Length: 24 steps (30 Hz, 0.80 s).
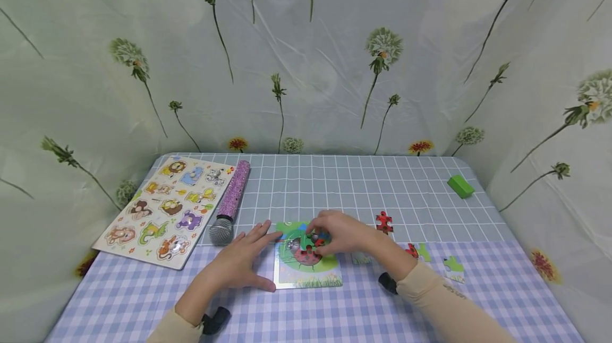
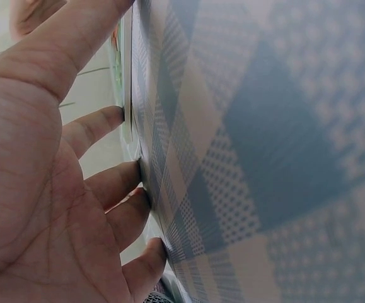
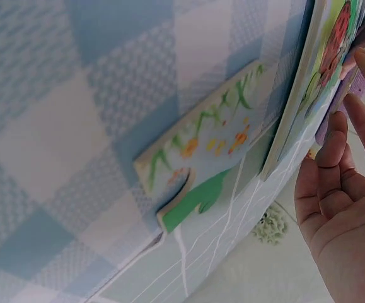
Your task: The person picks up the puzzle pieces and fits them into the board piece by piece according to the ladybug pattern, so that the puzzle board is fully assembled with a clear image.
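Observation:
A ladybug jigsaw board [image 1: 311, 279] lies flat in the middle of the table. My left hand [image 1: 241, 260] spreads its fingers along the board's left side, the thumb at the lower left corner and the fingertips on the table and board edge. Above the upper part of the board, my right hand [image 1: 341, 231] pinches a green and red jigsaw piece [image 1: 306, 243] between thumb and fingers; whether it touches the board I cannot tell. To the right lie a red piece [image 1: 384, 222], a green piece [image 1: 423, 252] and a grass-edged corner piece [image 1: 454, 268]. Another grass-and-flower piece [image 3: 207, 145] lies beside the board.
At the left lies an animal puzzle board [image 1: 136, 226] with a glittery pink microphone [image 1: 234, 189] along its right side. A green block [image 1: 461, 186] sits near the back right edge. Behind the table hangs a dandelion-print curtain [image 1: 325, 67].

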Tool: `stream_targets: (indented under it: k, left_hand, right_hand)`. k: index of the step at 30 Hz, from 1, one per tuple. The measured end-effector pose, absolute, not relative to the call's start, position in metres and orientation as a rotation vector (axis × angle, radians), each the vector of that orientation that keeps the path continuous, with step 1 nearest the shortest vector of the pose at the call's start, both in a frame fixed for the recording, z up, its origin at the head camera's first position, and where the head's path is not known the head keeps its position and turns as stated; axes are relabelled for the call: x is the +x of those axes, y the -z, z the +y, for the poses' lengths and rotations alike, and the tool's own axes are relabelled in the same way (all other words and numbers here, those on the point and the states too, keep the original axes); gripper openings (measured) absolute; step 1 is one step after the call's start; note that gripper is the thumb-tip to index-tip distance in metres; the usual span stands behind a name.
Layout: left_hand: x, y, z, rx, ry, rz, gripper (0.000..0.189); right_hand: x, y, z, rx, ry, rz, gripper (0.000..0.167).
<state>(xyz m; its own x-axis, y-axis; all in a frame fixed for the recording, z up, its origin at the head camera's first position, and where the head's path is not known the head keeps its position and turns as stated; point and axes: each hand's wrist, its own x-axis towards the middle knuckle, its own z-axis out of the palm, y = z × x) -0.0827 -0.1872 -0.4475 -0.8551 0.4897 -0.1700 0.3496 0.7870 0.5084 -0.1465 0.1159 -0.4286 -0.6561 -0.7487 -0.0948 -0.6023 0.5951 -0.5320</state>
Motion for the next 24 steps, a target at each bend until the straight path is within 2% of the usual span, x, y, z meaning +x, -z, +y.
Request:
stream_targets:
  k: [24]
  left_hand:
    - [-0.084,0.447,-0.187,0.662,-0.660,2.680,0.119]
  right_hand:
    - [-0.140,0.434,0.088,-1.204,0.620,2.462,0.033]
